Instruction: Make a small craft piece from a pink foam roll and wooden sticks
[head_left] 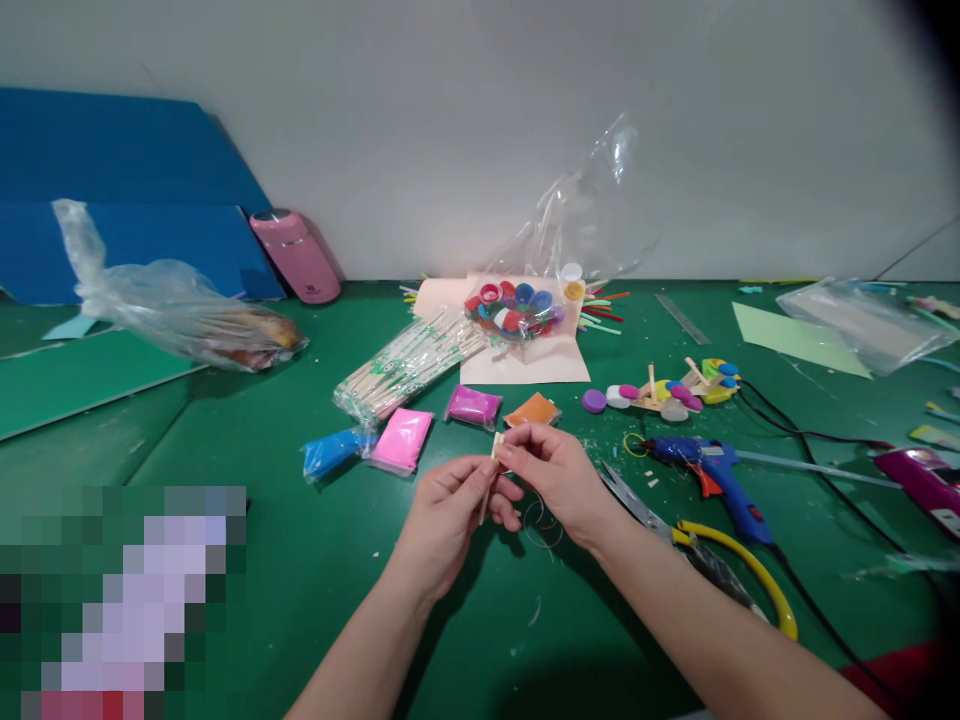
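My left hand (448, 510) is closed round a thin, pale wooden stick (496, 444) that slants upward between thumb and fingers. At the stick's upper end, the fingers and thumb of my right hand (561, 482) pinch it, touching my left fingertips. Fingers cover much of the stick, so its full shape is hidden. A thin, clear loop of string or glue thread (551, 540) dangles below my right hand. Just beyond the hands lie small packets of clay-like stuff: orange (532, 410), purple (473, 405), pink (402, 440) and blue (336, 455).
Scissors (750, 567) with yellow handles and a blue glue gun (705, 460) with its cord lie right. Behind them is a bottle-cap and stick assembly (667, 393). Wrapped sticks (409, 360), a bag of bottle caps (517, 310) and a pink flask (298, 258) stand farther back.
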